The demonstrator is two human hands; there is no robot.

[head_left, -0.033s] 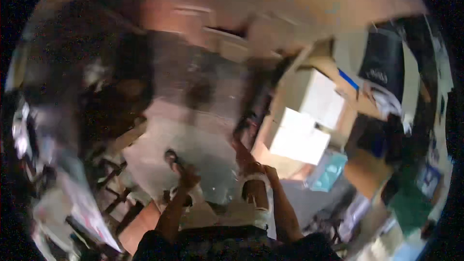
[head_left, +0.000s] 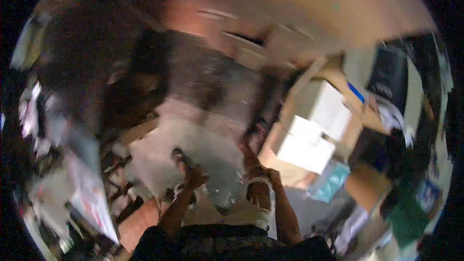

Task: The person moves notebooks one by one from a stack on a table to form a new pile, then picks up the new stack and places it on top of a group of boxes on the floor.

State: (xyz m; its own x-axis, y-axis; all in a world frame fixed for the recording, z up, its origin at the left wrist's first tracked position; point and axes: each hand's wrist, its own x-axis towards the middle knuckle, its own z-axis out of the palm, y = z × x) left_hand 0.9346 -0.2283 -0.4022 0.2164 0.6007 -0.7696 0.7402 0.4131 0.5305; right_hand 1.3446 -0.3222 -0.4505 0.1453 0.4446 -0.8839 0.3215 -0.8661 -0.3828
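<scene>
My left hand [head_left: 195, 179] hangs over my left leg, close above the foot, its fingers smeared by motion. Beside my right knee is my right hand [head_left: 272, 177], which seems to touch the bare leg [head_left: 258, 193]; blur hides its fingers too. Nothing clearly shows in either hand. Nearest to the right hand is an open cardboard box [head_left: 273, 152] holding white boxes [head_left: 306, 145]. A teal packet [head_left: 329, 181] lies at its near side. Light-coloured shorts [head_left: 220, 215] cover my upper legs.
Grey floor [head_left: 212, 140] lies under my feet. Brown cartons [head_left: 249, 55] stand ahead, and another brown carton [head_left: 368, 183] is at the right. A pale printed sheet or bag [head_left: 92, 200] and blurred clutter line the left.
The whole view has swung, so the boxes and floor sit slightly further right and lower. My hands stay by my legs, with the left one a little further right.
</scene>
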